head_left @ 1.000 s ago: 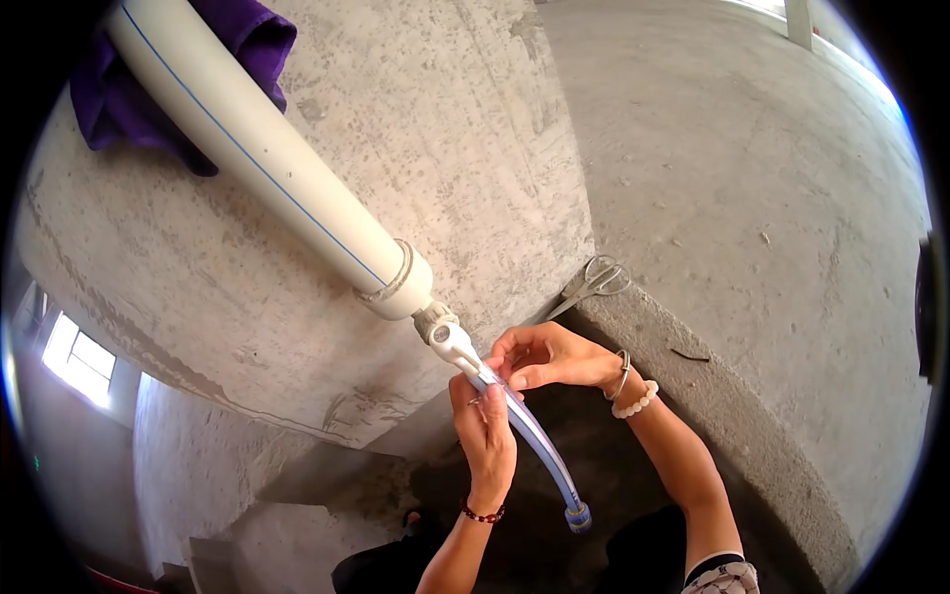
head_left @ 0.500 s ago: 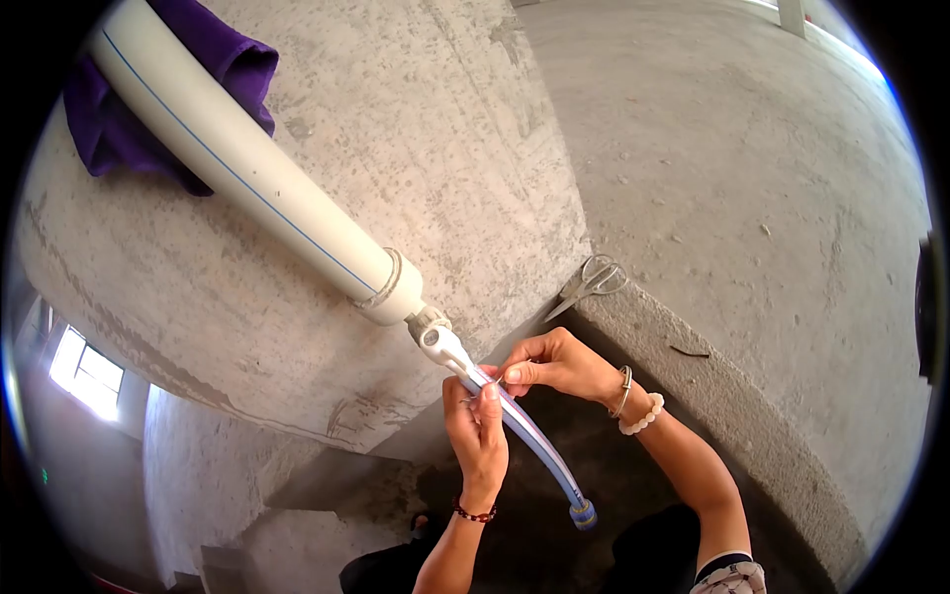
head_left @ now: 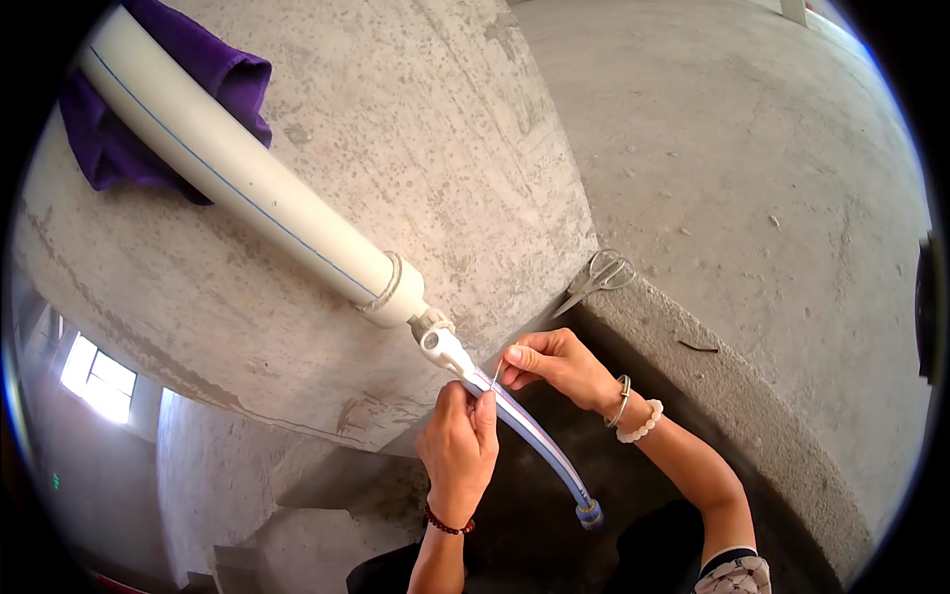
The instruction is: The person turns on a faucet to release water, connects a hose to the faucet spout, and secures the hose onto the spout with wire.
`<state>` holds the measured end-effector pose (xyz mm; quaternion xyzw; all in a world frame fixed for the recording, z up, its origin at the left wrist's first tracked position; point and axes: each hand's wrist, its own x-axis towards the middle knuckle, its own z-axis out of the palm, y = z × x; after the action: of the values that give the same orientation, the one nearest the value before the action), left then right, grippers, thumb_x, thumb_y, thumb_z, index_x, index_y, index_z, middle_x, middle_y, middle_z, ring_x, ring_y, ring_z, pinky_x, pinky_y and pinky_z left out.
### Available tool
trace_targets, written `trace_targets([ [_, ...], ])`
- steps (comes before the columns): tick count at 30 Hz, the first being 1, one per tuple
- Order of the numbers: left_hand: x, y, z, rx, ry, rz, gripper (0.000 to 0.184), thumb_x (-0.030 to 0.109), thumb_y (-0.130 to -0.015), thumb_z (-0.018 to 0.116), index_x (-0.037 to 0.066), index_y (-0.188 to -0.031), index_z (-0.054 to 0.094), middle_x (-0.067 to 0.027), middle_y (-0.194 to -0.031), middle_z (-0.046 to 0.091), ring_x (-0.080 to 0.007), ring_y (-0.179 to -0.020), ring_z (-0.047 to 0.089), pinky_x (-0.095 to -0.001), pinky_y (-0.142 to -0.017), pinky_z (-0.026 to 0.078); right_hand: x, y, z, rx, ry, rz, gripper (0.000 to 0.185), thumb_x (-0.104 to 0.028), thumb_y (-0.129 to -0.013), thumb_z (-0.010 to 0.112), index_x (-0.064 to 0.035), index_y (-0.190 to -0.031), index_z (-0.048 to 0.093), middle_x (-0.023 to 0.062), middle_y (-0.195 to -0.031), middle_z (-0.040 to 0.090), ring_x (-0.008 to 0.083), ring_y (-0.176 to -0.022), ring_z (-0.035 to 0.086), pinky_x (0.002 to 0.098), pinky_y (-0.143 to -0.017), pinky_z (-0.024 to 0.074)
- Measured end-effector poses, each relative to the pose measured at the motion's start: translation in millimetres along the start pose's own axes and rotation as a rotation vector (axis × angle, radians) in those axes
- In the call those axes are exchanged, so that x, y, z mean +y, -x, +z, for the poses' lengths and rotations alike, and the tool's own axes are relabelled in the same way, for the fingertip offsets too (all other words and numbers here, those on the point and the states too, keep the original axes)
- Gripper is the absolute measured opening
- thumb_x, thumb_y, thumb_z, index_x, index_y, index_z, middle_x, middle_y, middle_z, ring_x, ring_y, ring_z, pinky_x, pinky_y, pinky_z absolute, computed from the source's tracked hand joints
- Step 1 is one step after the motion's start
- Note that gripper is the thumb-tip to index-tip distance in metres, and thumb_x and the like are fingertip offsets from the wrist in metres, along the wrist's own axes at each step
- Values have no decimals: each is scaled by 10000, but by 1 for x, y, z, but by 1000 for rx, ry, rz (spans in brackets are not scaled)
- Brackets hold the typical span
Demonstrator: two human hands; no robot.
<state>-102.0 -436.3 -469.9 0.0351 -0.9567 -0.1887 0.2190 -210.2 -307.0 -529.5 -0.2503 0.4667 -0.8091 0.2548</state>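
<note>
A bluish clear hose [head_left: 539,439] hangs in a curve from a white fitting [head_left: 445,351] at the end of a thick white pipe [head_left: 247,193]. My left hand [head_left: 459,441] is closed at the hose's upper end, thumb and fingers pinched beside it. Just to the right, my right hand [head_left: 559,364] pinches a thin pale strand [head_left: 497,373], which runs down to the hose by my left fingertips. What the strand is made of is too small to tell.
Scissors [head_left: 600,277] lie on the corner of a rough concrete ledge [head_left: 732,376], with a short dark strip [head_left: 699,347] farther along it. A purple cloth [head_left: 233,84] is tucked under the pipe, against a big curved concrete surface [head_left: 396,129]. The hose's lower end has a yellowish-blue fitting [head_left: 590,515].
My right hand has drawn away from the hose, and the strand now shows between my hands. My left hand has shifted slightly left and turned, its fingers more curled.
</note>
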Motion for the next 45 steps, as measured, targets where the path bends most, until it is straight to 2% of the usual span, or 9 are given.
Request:
trace_targets([
  [5, 1, -1, 6, 30, -83, 28, 268, 297, -920, 519, 33, -888, 478, -147, -815, 573, -358, -697, 596, -442, -571, 451, 3, 0, 7, 22, -108, 84, 487, -470, -900, 553, 2, -944, 662, 42, -767, 620, 118, -777, 578, 270, -729, 491],
  [10, 2, -2, 6, 33, -92, 83, 271, 282, -919, 520, 18, -910, 462, -158, -798, 559, -365, -701, 590, -441, -577, 449, 0, -1, 10, 11, -95, 194, 524, -538, -871, 563, -20, -885, 644, -5, -668, 499, 100, -669, 478, 246, -613, 422],
  [19, -3, -1, 10, -3, -74, 29, 284, 275, -907, 545, 8, -940, 453, -170, -827, 538, -365, -719, 574, -428, -596, 456, 0, -16, 17, -6, -248, 335, 378, -399, -862, 636, -34, -771, 601, -32, -590, 421, 76, -531, 358, 229, -481, 295],
  [25, -44, -5, 26, 1, 375, 265, 692, 370, -840, 656, -16, -1311, 329, -181, -1212, 439, -319, -1045, 546, -382, -819, 469, -7, -15, 11, -79, -137, 339, 382, -395, -851, 654, -18, -802, 620, -24, -584, 447, 56, -517, 373, 209, -441, 277],
  [27, -49, -12, 24, -292, 815, 183, 884, 339, -800, 713, -10, -1418, 186, -170, -1356, 344, -286, -1169, 484, -383, -926, 427, -9, -15, 12, -33, -39, 347, 391, -399, -855, 652, -18, -773, 630, -21, -589, 482, 56, -517, 374, 205, -451, 283],
  [28, -51, -15, 23, -335, 867, 190, 862, 269, -796, 722, -12, -1423, 202, -170, -1373, 351, -248, -1179, 485, -365, -940, 430, -11, -16, 13, 12, 60, 350, 404, -404, -859, 649, -17, -744, 640, -18, -594, 516, 55, -517, 374, 201, -461, 288],
  [31, -59, -20, 19, -464, 891, 110, 835, 267, -803, 710, -32, -1409, 219, -152, -1365, 365, -253, -1218, 441, -385, -1036, 341, -17, -13, 17, 71, 175, 262, 450, -452, -829, 668, -20, -709, 640, -26, -569, 512, 52, -505, 385, 207, -444, 292],
  [38, -70, -42, 16, -410, 644, 317, 698, 424, -753, 745, 2, -1235, 466, -115, -1137, 546, -216, -1025, 551, -348, -898, 441, -21, -8, 14, 81, 389, 234, 449, -466, -824, 665, -26, -736, 641, -23, -581, 520, 49, -520, 428, 206, -453, 341],
  [45, -77, -56, 21, -477, 640, 403, 600, 451, -701, 770, 30, -1072, 557, -79, -982, 609, -215, -908, 594, -330, -795, 467, -13, 9, 8, -19, 26, 235, 315, -321, -900, 611, -16, -824, 625, -1, -635, 541, 65, -578, 482, 207, -537, 401],
])
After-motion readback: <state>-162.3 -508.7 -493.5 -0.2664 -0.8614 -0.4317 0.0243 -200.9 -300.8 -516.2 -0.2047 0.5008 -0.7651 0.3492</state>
